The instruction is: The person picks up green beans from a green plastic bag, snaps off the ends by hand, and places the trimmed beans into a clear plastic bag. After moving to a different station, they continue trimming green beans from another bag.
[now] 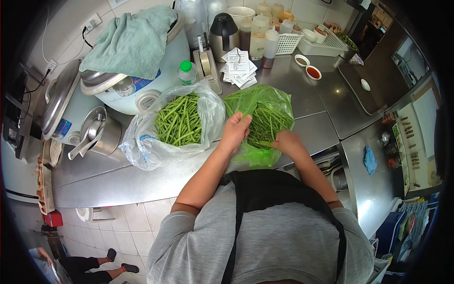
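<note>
A thin green plastic bag lies on the steel counter, its mouth spread around a heap of thin green stalks and bean pieces. My left hand is closed at the bag's left edge, thumb and forefinger pinching the plastic. At the lower right of the heap, my right hand has its fingers curled together; what they hold is hidden. To the left stands a clear plastic bag, rolled open and full of cut green beans.
Behind the bags are a green-capped bottle, a tape dispenser, paper slips and sauce bottles. Large lidded containers and a steel pot stand left. Sauce dishes sit right. Another person's legs show lower left.
</note>
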The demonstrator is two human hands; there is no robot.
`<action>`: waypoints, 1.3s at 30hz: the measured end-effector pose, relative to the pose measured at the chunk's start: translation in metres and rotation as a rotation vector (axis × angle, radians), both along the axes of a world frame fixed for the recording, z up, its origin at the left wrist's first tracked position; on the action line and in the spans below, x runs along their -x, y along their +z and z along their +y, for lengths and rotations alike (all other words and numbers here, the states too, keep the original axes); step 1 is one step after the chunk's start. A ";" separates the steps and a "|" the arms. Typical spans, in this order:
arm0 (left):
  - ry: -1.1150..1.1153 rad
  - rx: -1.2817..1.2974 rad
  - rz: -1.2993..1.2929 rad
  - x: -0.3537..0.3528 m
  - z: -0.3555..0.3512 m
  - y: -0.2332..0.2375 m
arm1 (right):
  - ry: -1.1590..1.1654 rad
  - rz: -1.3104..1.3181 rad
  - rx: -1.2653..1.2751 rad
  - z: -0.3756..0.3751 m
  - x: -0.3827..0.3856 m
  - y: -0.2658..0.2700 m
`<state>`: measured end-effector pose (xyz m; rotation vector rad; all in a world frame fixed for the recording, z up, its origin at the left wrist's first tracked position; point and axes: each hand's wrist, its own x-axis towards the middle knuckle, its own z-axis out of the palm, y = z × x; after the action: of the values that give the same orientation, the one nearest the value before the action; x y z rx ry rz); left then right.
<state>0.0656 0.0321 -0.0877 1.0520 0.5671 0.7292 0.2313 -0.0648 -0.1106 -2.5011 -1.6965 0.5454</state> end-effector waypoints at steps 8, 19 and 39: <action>-0.133 0.041 0.109 0.001 0.002 -0.008 | -0.055 0.399 -0.340 -0.006 0.008 0.018; -0.170 -0.145 -0.088 0.004 -0.006 0.012 | -0.058 0.930 -0.434 0.000 0.032 0.029; -0.131 -0.102 -0.072 -0.001 -0.013 0.004 | -0.185 0.457 -0.609 0.025 0.017 0.006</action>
<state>0.0669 0.0192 -0.0836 1.1411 0.3985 0.6837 0.2146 -0.0400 -0.1050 -1.8912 -1.2113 0.4480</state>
